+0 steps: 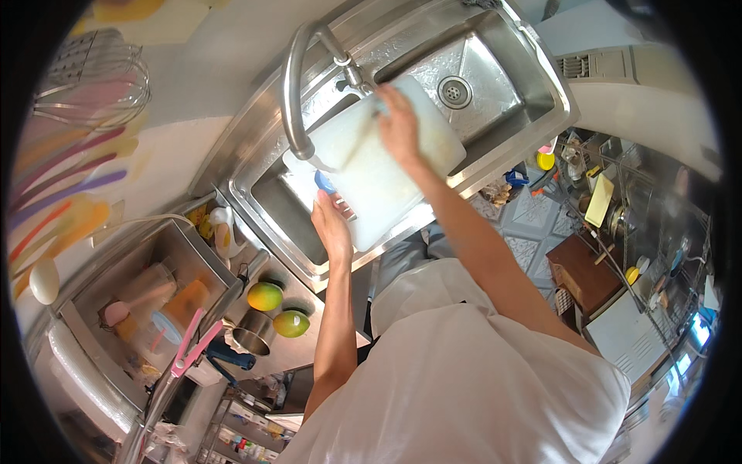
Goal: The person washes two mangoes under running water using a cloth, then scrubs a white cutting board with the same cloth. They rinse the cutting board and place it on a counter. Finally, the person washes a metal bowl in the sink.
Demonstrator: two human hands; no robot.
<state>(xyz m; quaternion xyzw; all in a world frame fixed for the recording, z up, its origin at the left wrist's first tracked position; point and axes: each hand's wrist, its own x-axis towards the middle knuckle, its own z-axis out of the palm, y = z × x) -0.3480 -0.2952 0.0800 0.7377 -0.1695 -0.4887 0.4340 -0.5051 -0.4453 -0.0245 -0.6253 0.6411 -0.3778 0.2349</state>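
Observation:
A white plastic cutting board (382, 174) lies tilted across the divider of a double-bowl stainless steel sink (237, 184). My left hand (333, 223) grips its near left edge by the slotted handle, where a blue part (324, 181) shows. Over the board's upper middle is my right hand (400, 124), blurred, with its fingertips toward the far edge. Something small and pale bluish is at those fingers; whether they hold it I cannot tell. The curved steel faucet (295, 98) arches over the board's left part, its spout close above the surface.
Left of the sink, two green-yellow mangoes (265, 296) and a metal cup (254, 333) stand on a counter. Pink-handled tongs (188, 348) hang on a rail. A whisk (93, 78) and several utensils hang on the wall. A wire rack (637, 232) stands right.

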